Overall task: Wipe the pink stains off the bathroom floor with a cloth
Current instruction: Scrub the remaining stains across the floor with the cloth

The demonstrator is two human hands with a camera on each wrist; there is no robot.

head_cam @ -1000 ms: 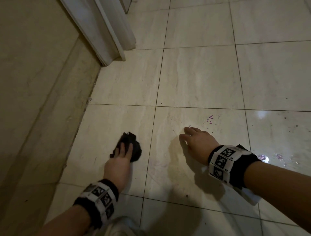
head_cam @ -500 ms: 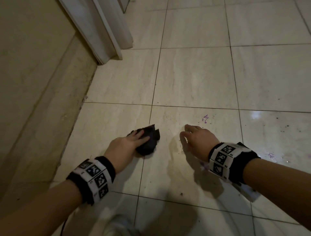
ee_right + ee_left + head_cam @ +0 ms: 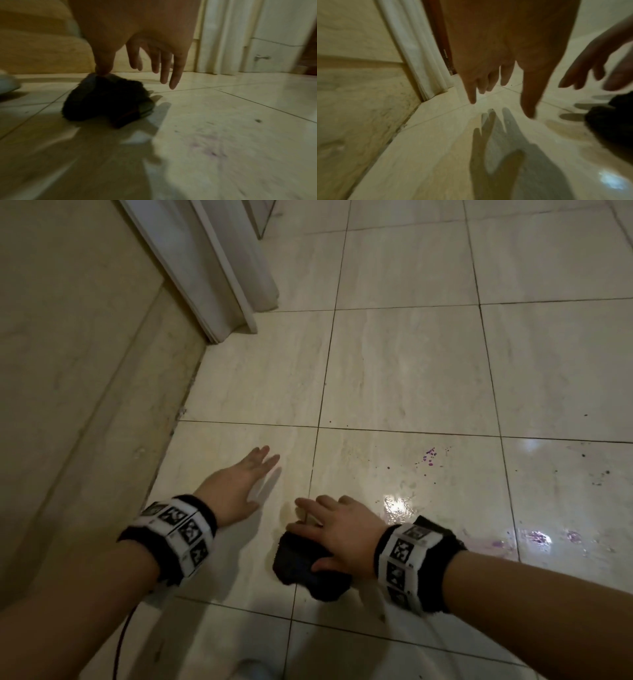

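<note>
A crumpled dark cloth (image 3: pixel 305 571) lies on the beige tiled floor (image 3: pixel 411 364), just right of a grout line. My right hand (image 3: pixel 315 532) hovers over it with straight fingers, and only the thumb touches the top of the cloth (image 3: pixel 106 100). To the left, my left hand (image 3: pixel 260 477) is spread flat just above the tile and holds nothing; the left wrist view shows its shadow under it. Pink stains sit as small specks (image 3: pixel 430 457) beyond the right hand and as smeared blotches (image 3: pixel 539 537) to its right. A faint pink smear (image 3: pixel 211 151) shows in the right wrist view.
A beige wall with a skirting (image 3: pixel 68 371) runs along the left. A white door frame (image 3: pixel 212 268) stands at the far left corner. A wet shiny patch (image 3: pixel 397 505) lies beside the right hand. My white shoe (image 3: pixel 253 671) is at the bottom edge.
My left hand let go of the cloth and moved away to the left. My right hand came back over the cloth, which now lies nearer me, right of the grout line.
</note>
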